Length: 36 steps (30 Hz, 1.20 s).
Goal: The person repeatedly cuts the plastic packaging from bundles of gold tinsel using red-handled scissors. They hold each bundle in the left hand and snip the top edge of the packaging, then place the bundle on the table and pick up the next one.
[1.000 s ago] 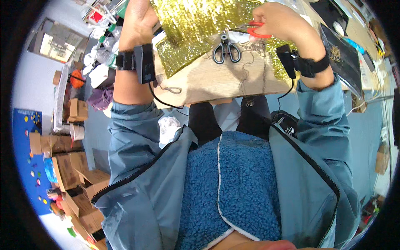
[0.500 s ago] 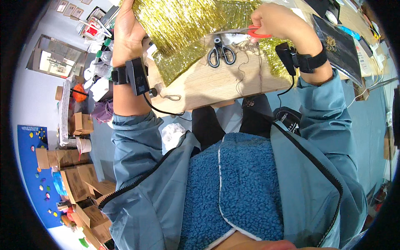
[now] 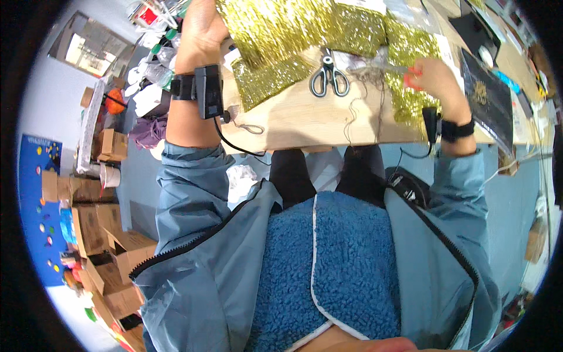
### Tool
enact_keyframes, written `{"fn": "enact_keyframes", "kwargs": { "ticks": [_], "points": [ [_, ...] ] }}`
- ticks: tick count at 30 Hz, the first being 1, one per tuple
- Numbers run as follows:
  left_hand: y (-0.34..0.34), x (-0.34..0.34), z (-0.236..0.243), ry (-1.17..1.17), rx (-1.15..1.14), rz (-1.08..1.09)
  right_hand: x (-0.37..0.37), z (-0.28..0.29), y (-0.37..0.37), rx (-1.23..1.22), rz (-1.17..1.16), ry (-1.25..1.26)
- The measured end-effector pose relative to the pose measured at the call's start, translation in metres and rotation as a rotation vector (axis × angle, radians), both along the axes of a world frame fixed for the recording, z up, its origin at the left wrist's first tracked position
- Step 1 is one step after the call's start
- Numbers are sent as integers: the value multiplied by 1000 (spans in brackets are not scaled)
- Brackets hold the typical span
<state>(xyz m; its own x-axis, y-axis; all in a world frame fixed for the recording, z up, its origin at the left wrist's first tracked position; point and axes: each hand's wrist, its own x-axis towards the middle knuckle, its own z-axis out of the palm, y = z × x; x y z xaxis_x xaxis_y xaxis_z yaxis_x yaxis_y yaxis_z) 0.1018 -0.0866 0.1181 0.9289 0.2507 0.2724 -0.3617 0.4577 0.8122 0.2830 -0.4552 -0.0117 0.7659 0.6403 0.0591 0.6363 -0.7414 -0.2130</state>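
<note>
At the upper left, my left hand (image 3: 205, 26) holds up the edge of a shiny gold tinsel fringe sheet (image 3: 270, 29); its fingertips are behind the sheet or out of the picture. My right hand (image 3: 438, 81), slightly smeared by motion, is closed round a pair of red-handled scissors (image 3: 413, 78), whose blades point left over loose dark threads (image 3: 372, 73). More gold tinsel (image 3: 407, 44) lies beneath and beyond the right hand. Between my hands, grey-and-black scissors (image 3: 329, 79) rest on the wooden table (image 3: 305, 126), handles toward me.
To the right lies a black flat package (image 3: 487, 97) with a small tangle of tan bands on it. A loop of cord (image 3: 251, 128) lies near the table's front edge. Plastic bottles (image 3: 158, 73) stand at the left, cardboard boxes (image 3: 97, 226) farther down that side.
My right hand has drawn the red-handled scissors to the right, away from the raised tinsel sheet. The view has shifted a little, so the table appears lower and further right.
</note>
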Motion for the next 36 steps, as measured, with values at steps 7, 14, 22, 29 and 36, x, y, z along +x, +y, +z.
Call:
{"fn": "enact_keyframes", "kwargs": {
  "ticks": [7, 14, 22, 29, 36],
  "points": [
    [4, -4, 7, -51, 39, -44, -16, -16, 2, -87, -47, -35],
    [-10, -20, 14, -9, 212, 32, -50, 66, -23, 106, 36, 91],
    [-34, -4, -4, -90, 301, 185, -113, 88, 22, 180, 149, 19],
    [-37, -1, -10, -70, 433, 264, -121, 88, 51, 152, 150, -69],
    [-39, -4, -8, -49, 454, 245, -124, 90, 57, 152, 146, -105]
  ]
}}
